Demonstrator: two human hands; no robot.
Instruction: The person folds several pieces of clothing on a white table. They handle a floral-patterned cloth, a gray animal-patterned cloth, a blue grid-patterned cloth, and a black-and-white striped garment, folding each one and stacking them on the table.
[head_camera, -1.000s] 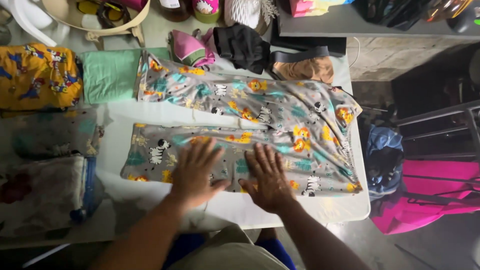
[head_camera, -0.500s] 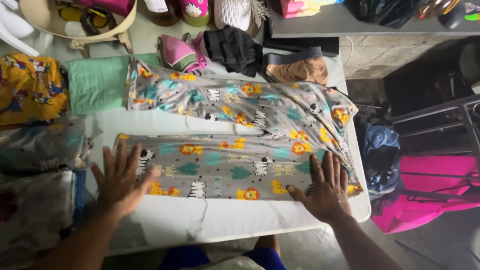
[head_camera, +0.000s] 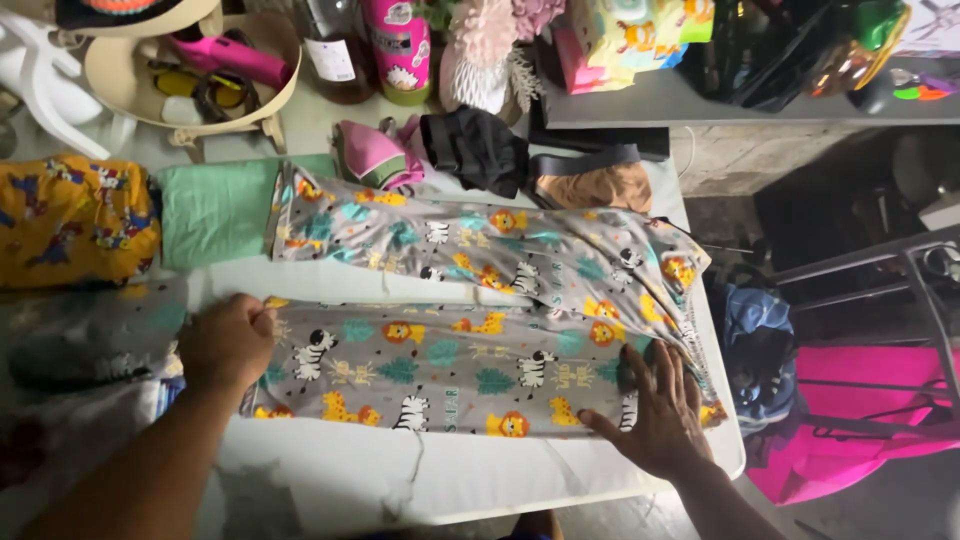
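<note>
Right hand flat, fingers spread, pressing the pants at the tabletop's near right corner. Left hand curled closed, gripping the near pant leg's end by the left edge. Pants lie across the tabletop middle, legs apart. Left: green cloth, yellow cloth. Far edge: pink item, black garment, bottles, basket.
</note>
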